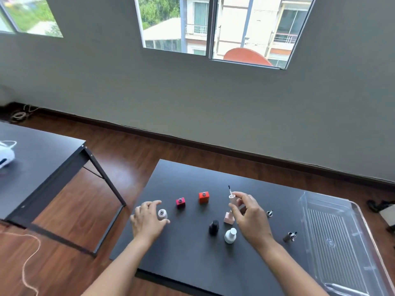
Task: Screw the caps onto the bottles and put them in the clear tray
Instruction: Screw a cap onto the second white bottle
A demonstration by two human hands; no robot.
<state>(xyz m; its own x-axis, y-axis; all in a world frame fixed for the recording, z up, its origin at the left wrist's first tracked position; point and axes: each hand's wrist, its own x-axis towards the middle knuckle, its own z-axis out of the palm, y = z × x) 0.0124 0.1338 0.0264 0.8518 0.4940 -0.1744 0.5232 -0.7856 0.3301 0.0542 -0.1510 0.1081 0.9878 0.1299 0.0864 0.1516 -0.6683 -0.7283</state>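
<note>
My left hand (147, 221) curls round a pale round bottle (162, 214) with an open neck, thumb at its base. Next stand a magenta square bottle (180, 202) and an orange square bottle (203, 197), both uncapped. Nearer me are a black bottle (214, 227) and a white bottle (230, 236). My right hand (250, 216) pinches a pale cap (232, 197), brush up, over a pink bottle (228, 217). Two metallic caps (289, 236) lie on the matte black worktop (188, 180) beside the empty clear ribbed tray (303, 201). Glossy wood floor (119, 167).
</note>
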